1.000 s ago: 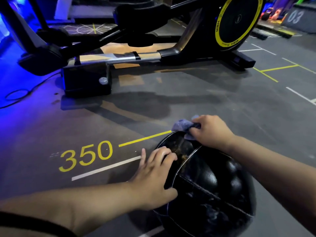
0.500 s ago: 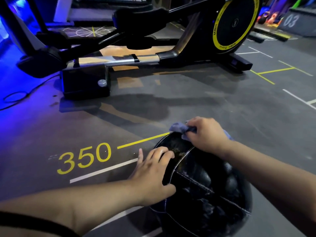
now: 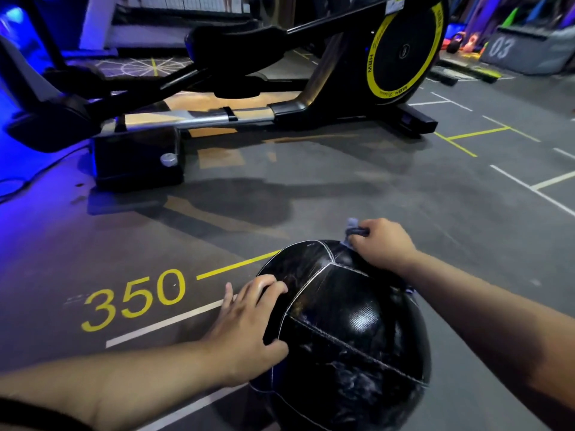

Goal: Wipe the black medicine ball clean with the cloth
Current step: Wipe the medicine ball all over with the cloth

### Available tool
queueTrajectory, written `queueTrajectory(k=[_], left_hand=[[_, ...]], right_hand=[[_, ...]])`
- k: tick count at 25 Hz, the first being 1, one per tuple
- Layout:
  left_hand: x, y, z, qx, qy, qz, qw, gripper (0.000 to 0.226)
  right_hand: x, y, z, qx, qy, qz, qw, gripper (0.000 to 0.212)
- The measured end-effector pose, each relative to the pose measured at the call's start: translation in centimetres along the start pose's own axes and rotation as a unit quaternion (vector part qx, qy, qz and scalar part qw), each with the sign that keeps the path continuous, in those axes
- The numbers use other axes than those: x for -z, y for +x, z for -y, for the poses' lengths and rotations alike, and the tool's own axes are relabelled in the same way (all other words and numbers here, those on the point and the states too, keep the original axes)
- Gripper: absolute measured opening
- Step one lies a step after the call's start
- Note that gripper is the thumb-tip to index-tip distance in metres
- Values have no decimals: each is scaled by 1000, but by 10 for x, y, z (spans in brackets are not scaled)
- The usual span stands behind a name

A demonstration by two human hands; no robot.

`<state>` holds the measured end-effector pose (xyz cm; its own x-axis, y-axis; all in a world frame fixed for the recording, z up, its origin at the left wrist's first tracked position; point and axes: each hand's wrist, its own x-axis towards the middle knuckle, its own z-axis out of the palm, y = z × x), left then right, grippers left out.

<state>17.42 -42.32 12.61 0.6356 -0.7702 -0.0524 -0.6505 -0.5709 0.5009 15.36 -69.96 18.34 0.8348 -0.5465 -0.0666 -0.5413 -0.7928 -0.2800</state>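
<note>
- Grey gym floor (image 3: 373,197) with painted lines is all around me. The black medicine ball (image 3: 348,331) sits on it right in front of me, low and near the middle.
- I think the ball is heavy and a bit squishy. It is big and round, so it could roll away if I push hard on one side.
- Its skin looks shiny and smooth, so I think it is slippery. White stitched seams run across it, and dirt may hide in them. Pale smudges on the near side look like they need a wipe.
- The ball is too big to wrap one hand round. I think the best hold is on its side, pushing back against the hand that wipes.
- My left hand (image 3: 245,325) is on the left side of the ball. The fingers are bent over it and the thumb is pressed on, so this hand grips the ball to hold it steady.
- My right hand (image 3: 384,245) is squeezed tight round the cloth (image 3: 354,230) at the far top edge of the ball.
- The cloth is small, soft and blue-grey, all bunched up. Only a bit pokes out of my fist. I cannot tell how much of it touches the ball.
- A light, floppy cloth like this could slip out, so I think it needs a firm squeeze.
- Just left of the ball, a yellow 350 (image 3: 133,300) and a white line (image 3: 161,325) are painted on the floor.
- Farther off stands a big black exercise machine (image 3: 217,88) with a yellow ring on its wheel.
- Far off on the right is a grey box (image 3: 513,51) marked 03.
</note>
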Motion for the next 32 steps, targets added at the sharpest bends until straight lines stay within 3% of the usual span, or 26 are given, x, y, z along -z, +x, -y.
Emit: queueTrajectory(k=[1, 3, 5, 6, 9, 12, 14, 15, 18, 21, 23, 26, 29, 32], left_hand=[[0, 0, 1, 1, 0, 4, 1000, 74], [0, 0, 2, 3, 11, 18, 1000, 75], [0, 0, 3, 1, 38, 24, 999, 78], [0, 0, 4, 2, 48, 21, 999, 78], [3, 2, 3, 3, 33, 18, 999, 81], [5, 3, 1, -6, 15, 25, 1000, 78], [3, 3, 2, -9, 20, 32, 999, 75], [2, 3, 4, -10, 22, 30, 999, 73], [2, 2, 12, -4, 43, 26, 999, 75], [2, 1, 18, -1, 103, 53, 993, 90], [3, 4, 15, 6, 103, 63, 993, 96], [5, 11, 4, 18, 65, 60, 996, 98], [5, 11, 2, 17, 68, 61, 996, 98], [5, 8, 7, 13, 54, 44, 998, 90]], right_hand=[[-3, -1, 7, 29, -10, -10, 999, 25], [-13, -17, 38, 171, -31, -21, 985, 25], [-22, -35, 74, 326, -39, 30, 944, 26], [-26, -41, 85, 364, -50, 67, 928, 28], [-26, -19, 76, 341, -39, 85, 936, 36], [-9, 11, 35, 156, -14, 101, 982, 37], [-2, 12, 14, 85, -2, 107, 991, 43], [-3, 3, 12, 103, 11, 88, 991, 45], [-14, -42, 30, 299, 47, 34, 952, 42], [-29, -76, 41, 433, -53, 26, 900, 43], [-27, -71, 39, 419, -23, -15, 907, 44], [-16, -56, 37, 346, 53, -12, 937, 60], [-26, -50, 40, 400, -24, 20, 916, 49], [-23, -55, 40, 396, -79, 43, 914, 48]])
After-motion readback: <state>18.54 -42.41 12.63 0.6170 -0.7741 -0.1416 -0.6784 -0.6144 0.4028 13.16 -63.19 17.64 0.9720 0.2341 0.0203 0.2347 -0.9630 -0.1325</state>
